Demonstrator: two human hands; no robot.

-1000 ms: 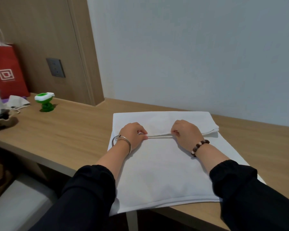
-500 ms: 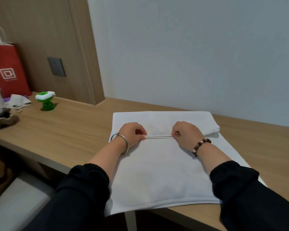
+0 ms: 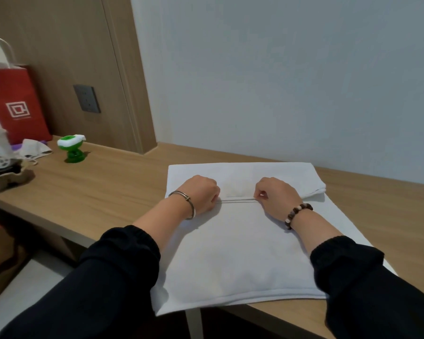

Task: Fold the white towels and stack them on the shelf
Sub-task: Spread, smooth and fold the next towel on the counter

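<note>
Nearest the camera, two black sleeves (image 3: 96, 289) reach forward over the front edge of the wooden counter (image 3: 96, 189). The white towel (image 3: 242, 253) lies flat on the counter between and under the forearms. Its near hem hangs slightly past the counter's front edge, and its far edge sits close to the wall.

The far part of the towel is folded back toward the person, and its double-stitched hem runs straight across between the two hands. The left hand (image 3: 201, 194) wears a silver bangle (image 3: 186, 204). Its fingers (image 3: 214, 192) are curled tight at the left end of that hem and grip it. The right hand (image 3: 277, 195) wears a bracelet of dark and pale beads (image 3: 296, 215). Its thumb and fingertips pinch the hem's right end. Both hands rest on the cloth, near each other.

Farther left on the counter stands a small green and white toy (image 3: 72, 149), with a crumpled white face mask (image 3: 34, 149) beside it. Behind these stands a red paper bag (image 3: 15, 104) with white cord handles. It is printed with a white square, maze-like logo, and the line of writing beneath the logo is too small to read. A dark wall socket (image 3: 87, 98) is set in the wood panel behind, and a pale wall (image 3: 279, 69) rises beyond the towel.
</note>
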